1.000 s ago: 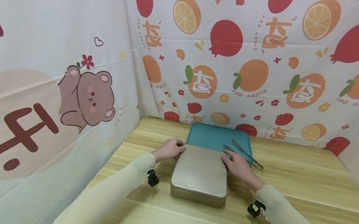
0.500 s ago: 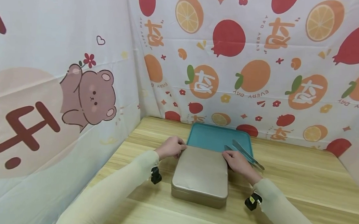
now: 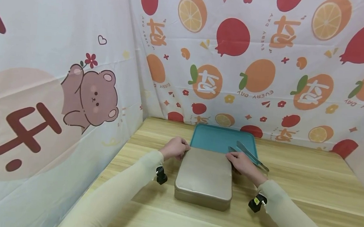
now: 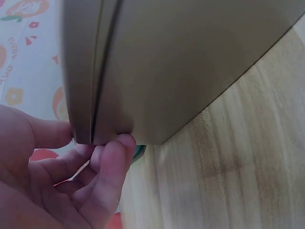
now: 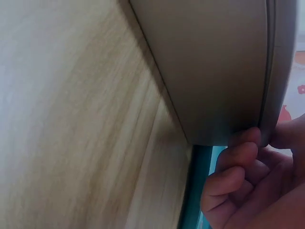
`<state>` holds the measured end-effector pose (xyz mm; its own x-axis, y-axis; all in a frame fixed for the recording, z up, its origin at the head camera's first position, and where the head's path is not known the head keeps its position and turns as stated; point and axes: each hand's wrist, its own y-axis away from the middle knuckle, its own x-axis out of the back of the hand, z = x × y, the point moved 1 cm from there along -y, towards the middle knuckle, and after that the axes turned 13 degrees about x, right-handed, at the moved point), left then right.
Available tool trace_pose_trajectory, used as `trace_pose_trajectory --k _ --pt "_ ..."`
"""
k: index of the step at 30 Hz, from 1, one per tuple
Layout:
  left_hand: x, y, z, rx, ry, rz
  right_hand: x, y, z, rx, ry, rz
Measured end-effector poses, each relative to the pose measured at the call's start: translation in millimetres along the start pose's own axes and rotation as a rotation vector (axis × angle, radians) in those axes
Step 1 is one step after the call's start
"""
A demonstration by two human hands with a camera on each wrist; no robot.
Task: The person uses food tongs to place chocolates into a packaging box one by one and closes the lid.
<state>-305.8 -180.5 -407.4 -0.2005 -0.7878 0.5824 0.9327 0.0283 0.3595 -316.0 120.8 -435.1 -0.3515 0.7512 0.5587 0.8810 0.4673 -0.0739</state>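
Note:
A champagne-coloured metal tin box lies flat on the table with its lid on. In the left wrist view, a dark seam runs along its side between the lid and the body. My left hand grips the far left corner, thumb at the lid's top edge and curled fingers under the rim by the seam. At the far right corner, my right hand pinches the lid edge the same way, its fingers bent against the seam in the right wrist view.
Behind the tin, a teal tray lies partly hidden by it. Metal tongs rest across the tray's right edge, close to my right hand. A fruit-printed cloth hangs behind the wooden table, another cloth along the left.
The head view has shifted slightly. My right hand's fingers have drawn in tighter at the far right corner, while the left hand stays at its corner. The lid remains on the tin.

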Motion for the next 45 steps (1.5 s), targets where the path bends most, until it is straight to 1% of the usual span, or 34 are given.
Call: trace_pose_trajectory --k 3,6,9,10,12,14,16,18,19,22,25,27,30,36,40,45 --pt "-0.9 1.7 1.8 -0.019 -0.03 0.013 1 -0.5 4 -0.009 -0.032 -0.007" --pt "-2.3 5.0 0.6 -0.045 -0.077 0.026 3 0.6 6 -0.022 -0.031 -0.022" --pt "-2.2 13.0 -2.8 -0.054 -0.103 0.038 6 6.7 6 -0.039 0.025 -0.022" --pt "-1.8 16.7 -4.5 -0.056 -0.111 0.042 8 10.5 5 -0.035 0.06 -0.022" --pt "0.9 26.8 -7.3 -0.057 -0.139 0.045 10 20.4 2 -0.021 0.118 -0.018" --pt "5.3 39.0 -9.1 -0.071 -0.189 0.036 13 33.8 -4 -0.001 0.172 -0.028" --pt "9.3 52.0 -11.6 -0.087 -0.235 -0.003 15 48.5 -10 0.028 0.198 -0.06" --pt "13.2 65.7 -14.0 -0.089 -0.268 -0.069 14 63.3 -16 0.043 0.177 -0.114" --pt "14.4 72.3 -15.2 -0.093 -0.285 -0.113 12 70.3 -19 0.05 0.158 -0.148" --pt "15.8 90.4 -19.6 -0.079 -0.305 -0.23 6 88.5 -26 0.078 0.072 -0.248" --pt "14.0 104.8 -23.6 -0.069 -0.315 -0.321 -1 102.0 -33 0.093 -0.002 -0.321" --pt "11.8 110.8 -27.3 -0.064 -0.308 -0.357 -6 107.9 -37 0.1 -0.036 -0.357" --pt "7.8 115.2 -32.4 -0.057 -0.297 -0.392 -11 112.2 -40 0.093 -0.063 -0.376" --pt "4.2 114.6 -39.9 -0.054 -0.269 -0.408 -17 113.9 -39 0.066 -0.079 -0.373" --pt "2.4 115.0 -40.7 -0.053 -0.25 -0.417 -18 114.8 -39 0.055 -0.091 -0.374" --pt "-1.2 117.7 -40.3 -0.07 -0.23 -0.406 -20 115.1 -37 0.047 -0.087 -0.368"
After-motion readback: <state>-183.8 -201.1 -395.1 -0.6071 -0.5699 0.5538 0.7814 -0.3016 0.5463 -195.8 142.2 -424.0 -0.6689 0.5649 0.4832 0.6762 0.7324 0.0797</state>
